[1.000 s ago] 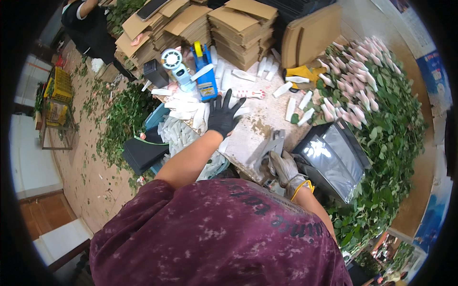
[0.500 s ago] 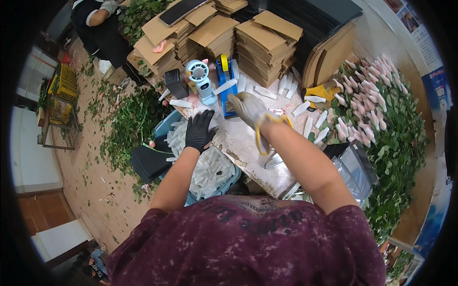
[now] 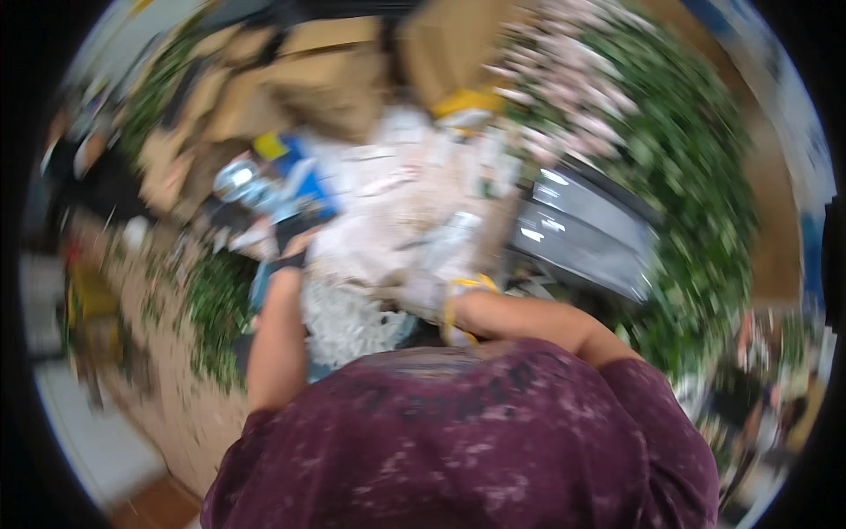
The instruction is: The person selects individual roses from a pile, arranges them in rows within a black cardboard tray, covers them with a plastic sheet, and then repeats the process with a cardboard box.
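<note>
Motion smears the whole view. My left hand (image 3: 296, 242), in a black fingerless-looking glove, is by the near end of a blue tape dispenser (image 3: 308, 187) with a yellow roll; its fingers are too blurred to read. A light-blue handheld fan (image 3: 251, 187) stands just left of the dispenser. My right hand (image 3: 414, 293), in a greyish-white glove with yellow trim, is low at the table's front edge, beside a bin of white sleeve-like pieces (image 3: 348, 322). Whether it holds anything cannot be made out. A blurred pale, shiny item (image 3: 451, 236) lies on the table beyond it.
Cardboard stacks (image 3: 322, 84) line the table's back. Pink-white wrapped flower heads (image 3: 573, 84) and leafy stems (image 3: 696, 159) heap up at the right, beside clear plastic-wrapped dark sheets (image 3: 582, 229). Leaves litter the floor at left, where another person (image 3: 97, 176) is blurred.
My head view has swung right, so the table contents sit further left. My right hand has come from the tape dispenser back to the front edge. My left hand is now nearer the dispenser.
</note>
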The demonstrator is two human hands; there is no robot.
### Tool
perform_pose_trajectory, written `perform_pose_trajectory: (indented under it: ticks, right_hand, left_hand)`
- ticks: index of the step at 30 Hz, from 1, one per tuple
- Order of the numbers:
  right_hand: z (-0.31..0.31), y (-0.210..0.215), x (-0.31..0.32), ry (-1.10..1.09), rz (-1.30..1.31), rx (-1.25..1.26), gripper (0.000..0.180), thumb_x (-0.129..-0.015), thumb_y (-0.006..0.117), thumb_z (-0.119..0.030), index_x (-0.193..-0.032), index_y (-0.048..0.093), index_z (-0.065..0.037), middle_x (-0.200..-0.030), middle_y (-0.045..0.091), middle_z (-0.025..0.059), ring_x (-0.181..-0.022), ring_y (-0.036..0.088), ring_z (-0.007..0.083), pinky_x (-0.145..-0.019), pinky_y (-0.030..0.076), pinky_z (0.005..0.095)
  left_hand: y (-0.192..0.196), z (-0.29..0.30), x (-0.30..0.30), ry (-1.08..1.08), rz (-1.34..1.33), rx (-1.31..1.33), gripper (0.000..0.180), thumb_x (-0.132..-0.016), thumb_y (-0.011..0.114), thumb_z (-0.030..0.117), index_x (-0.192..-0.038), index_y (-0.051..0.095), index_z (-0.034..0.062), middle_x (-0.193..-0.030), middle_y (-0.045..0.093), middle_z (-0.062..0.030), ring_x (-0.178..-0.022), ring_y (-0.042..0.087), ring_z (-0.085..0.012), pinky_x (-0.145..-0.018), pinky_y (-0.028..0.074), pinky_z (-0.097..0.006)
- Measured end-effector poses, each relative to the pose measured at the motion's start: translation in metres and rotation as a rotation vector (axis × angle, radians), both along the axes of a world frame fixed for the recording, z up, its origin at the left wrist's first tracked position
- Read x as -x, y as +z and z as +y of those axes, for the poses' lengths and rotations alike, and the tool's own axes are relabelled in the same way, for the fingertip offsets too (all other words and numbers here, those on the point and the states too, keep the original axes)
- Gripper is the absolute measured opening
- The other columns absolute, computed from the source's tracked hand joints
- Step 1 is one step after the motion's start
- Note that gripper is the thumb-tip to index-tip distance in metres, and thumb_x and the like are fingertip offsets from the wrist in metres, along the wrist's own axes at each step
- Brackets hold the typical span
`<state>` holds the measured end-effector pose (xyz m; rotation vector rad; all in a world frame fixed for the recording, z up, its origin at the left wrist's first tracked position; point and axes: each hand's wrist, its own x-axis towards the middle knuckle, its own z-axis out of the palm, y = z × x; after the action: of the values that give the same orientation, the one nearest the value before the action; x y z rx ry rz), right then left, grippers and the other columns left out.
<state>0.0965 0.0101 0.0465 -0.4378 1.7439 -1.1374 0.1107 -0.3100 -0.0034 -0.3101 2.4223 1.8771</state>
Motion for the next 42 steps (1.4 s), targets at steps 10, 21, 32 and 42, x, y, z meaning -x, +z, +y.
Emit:
perform_pose_trajectory:
  ticks: [10, 21, 32, 42]
  right_hand:
    - [0.25, 0.047, -0.015, 0.019, 0.472, 0.057, 0.026, -0.09, 0.059, -0.028, -0.092, 0.068, -0.004, -0.084, 0.068, 0.0154, -0.077, 0.065, 0.031, -0.072, 0.051, 0.0401]
    - [0.262, 0.071, -0.026, 0.143, 0.429, 0.334, 0.017, -0.09, 0.062, -0.015, -0.079, 0.06, -0.002, -0.077, 0.058, 0.0164, -0.075, 0.057, 0.034, -0.068, 0.045, 0.0394]
    - [0.258, 0.079, -0.05, 0.212, 0.421, 0.117, 0.022, -0.092, 0.059, -0.021, -0.088, 0.066, -0.001, -0.091, 0.064, 0.0172, -0.085, 0.062, 0.0338, -0.075, 0.048, 0.0356]
    - [0.237, 0.142, -0.086, 0.092, 0.326, 0.074, 0.022, -0.091, 0.059, -0.022, -0.091, 0.063, 0.0, -0.09, 0.062, 0.0175, -0.082, 0.057, 0.0366, -0.073, 0.046, 0.0383]
  left_hand:
    - [0.052, 0.204, -0.02, -0.512, 0.145, 0.905, 0.038, -0.102, 0.043, 0.028, -0.13, 0.058, 0.0085, -0.133, 0.059, -0.0182, -0.119, 0.058, -0.0348, -0.102, 0.045, -0.041]
    - [0.013, 0.232, -0.09, -0.242, 0.148, 0.744, 0.035, -0.102, 0.042, 0.025, -0.13, 0.06, 0.0125, -0.131, 0.059, -0.0202, -0.118, 0.058, -0.0364, -0.101, 0.045, -0.04]
    - [0.044, 0.191, -0.118, 0.046, -0.071, 0.424, 0.027, -0.094, 0.052, 0.009, -0.115, 0.066, 0.0023, -0.113, 0.069, -0.0156, -0.102, 0.065, -0.0267, -0.085, 0.05, -0.034]
    - [0.036, 0.077, 0.044, 0.395, -0.109, -0.036, 0.024, -0.091, 0.057, 0.02, -0.106, 0.071, 0.0083, -0.104, 0.072, -0.0055, -0.087, 0.065, -0.0156, -0.072, 0.048, -0.029]
